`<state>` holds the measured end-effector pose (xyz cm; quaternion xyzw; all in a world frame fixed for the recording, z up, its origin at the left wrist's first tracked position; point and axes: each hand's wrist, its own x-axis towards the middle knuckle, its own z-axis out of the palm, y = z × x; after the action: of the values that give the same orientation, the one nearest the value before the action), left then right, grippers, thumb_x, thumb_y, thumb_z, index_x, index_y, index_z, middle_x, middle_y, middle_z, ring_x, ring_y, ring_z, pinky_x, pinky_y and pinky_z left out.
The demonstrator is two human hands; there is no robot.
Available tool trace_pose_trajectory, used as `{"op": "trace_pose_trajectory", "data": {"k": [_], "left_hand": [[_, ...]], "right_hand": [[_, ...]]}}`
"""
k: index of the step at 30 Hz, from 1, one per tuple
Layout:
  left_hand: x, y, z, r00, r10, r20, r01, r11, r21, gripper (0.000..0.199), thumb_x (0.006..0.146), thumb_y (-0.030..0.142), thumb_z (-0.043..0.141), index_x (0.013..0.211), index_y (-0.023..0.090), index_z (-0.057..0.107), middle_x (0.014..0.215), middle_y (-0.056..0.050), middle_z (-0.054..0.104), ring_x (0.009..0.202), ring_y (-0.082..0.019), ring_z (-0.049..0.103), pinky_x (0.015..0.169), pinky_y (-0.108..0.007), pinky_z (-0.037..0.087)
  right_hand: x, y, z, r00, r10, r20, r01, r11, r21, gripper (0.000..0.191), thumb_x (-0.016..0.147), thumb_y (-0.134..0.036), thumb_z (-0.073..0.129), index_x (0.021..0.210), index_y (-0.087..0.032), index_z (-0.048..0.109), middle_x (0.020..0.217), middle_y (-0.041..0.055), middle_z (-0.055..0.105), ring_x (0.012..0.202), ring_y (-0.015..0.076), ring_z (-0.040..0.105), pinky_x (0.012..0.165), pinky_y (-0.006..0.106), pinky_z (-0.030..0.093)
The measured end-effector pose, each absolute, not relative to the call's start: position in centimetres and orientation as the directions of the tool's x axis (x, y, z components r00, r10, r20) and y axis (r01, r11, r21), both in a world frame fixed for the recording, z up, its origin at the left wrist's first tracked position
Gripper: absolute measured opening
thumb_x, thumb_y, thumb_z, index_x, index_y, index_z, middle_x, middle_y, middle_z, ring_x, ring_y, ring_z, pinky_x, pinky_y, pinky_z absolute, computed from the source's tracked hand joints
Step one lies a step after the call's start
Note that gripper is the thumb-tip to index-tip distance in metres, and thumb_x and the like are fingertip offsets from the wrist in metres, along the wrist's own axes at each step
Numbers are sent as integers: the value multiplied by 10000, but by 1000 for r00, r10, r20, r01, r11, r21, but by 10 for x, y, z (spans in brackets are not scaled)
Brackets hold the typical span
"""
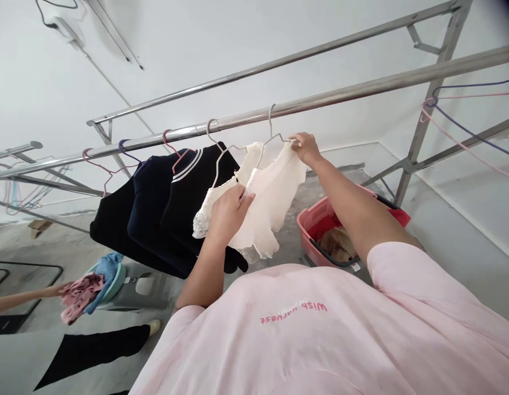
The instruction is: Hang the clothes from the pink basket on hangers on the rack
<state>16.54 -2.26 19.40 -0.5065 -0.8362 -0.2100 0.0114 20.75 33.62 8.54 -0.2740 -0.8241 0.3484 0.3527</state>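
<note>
Garment on a drying rail, viewed from above and behind the hands. Cream lace top [269, 192] hangs on a pale wire hanger [270, 120], whose hook appears looped over a stainless steel rail [320, 100]. Right hand [306, 149], raised at the top of the garment, is closed on the lace near the hanger's end; whether it also grips the wire cannot be told. Left hand [230, 214] is closed on the lace lower down, at the garment's side, with fingers curled over the fabric.

Along the same rail, just beside the lace top, hang a black sweater with a striped collar [192, 203], a navy sweater [153, 203] and another black sweater [114, 230], on pink and purple hangers [102, 164]. Below the right forearm sits a pink plastic laundry basket [307, 222] holding brown cloth [337, 244]. At lower left, a co-worker's hand [52, 291] holds pink patterned cloth [81, 296] near a teal basin [117, 280] containing blue cloth [106, 271]. Pink T-shirt [254, 340] fills the foreground.
</note>
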Motion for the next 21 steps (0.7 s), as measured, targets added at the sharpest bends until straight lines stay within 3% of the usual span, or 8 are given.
{"op": "trace_pose_trajectory", "data": {"k": [3, 6, 9, 13, 17, 21], "left_hand": [[160, -29, 186, -475, 827, 301, 834, 314, 455, 214, 954, 413, 553, 1002, 210, 603, 854, -7, 624, 721, -157, 554, 657, -283, 390], [157, -37, 176, -479, 768, 425, 819, 216, 531, 344, 907, 407, 633, 1180, 199, 608, 947, -27, 652, 761, -155, 594, 655, -269, 460], [159, -44, 164, -374, 728, 575, 871, 63, 487, 242, 910, 324, 654, 1111, 188, 647, 935, -32, 669, 805, -153, 623, 702, -268, 502], [168, -51, 148, -115, 693, 711, 884, -255, 392, 63, 905, 139, 639, 937, 183, 670, 838, -26, 695, 778, -145, 650, 714, -264, 511], [173, -50, 136, 65, 665, 744, 772, -506, 385, 221, 853, 27, 642, 986, 200, 678, 789, -20, 694, 690, -136, 636, 616, -256, 496], [172, -45, 129, 53, 601, 798, 711, -583, 392, 251, 833, 31, 655, 1002, 213, 689, 731, -16, 681, 618, -144, 609, 577, -281, 485]], "right_hand": [[212, 327, 83, -518, 772, 369, 298, 567, -768, 524, 872, -17, 608, 1381, -95, 512, 1453, 132, 515, 1365, 203, 398, 1244, 407, 210], [227, 309, 66, -507, 803, 313, 351, 524, -776, 536, 850, -44, 636, 1376, -89, 537, 1407, 144, 558, 1303, 209, 493, 1193, 377, 326], [256, 289, 45, -572, 783, 244, 354, 504, -788, 380, 813, -76, 659, 1184, -159, 677, 1249, 94, 658, 1115, 196, 620, 1046, 343, 474], [322, 277, 47, -520, 808, 275, 351, 496, -794, 273, 827, -131, 630, 1081, -163, 723, 1144, 88, 691, 981, 185, 657, 977, 335, 499], [413, 302, 93, -196, 836, 513, 379, 547, -747, 248, 886, -166, 575, 1091, -170, 713, 1131, 85, 688, 994, 193, 633, 959, 333, 473], [503, 343, 143, 131, 745, 654, 692, 403, -598, 275, 960, -125, 484, 1159, -131, 674, 1178, 139, 656, 1054, 190, 581, 1018, 340, 389]]}}
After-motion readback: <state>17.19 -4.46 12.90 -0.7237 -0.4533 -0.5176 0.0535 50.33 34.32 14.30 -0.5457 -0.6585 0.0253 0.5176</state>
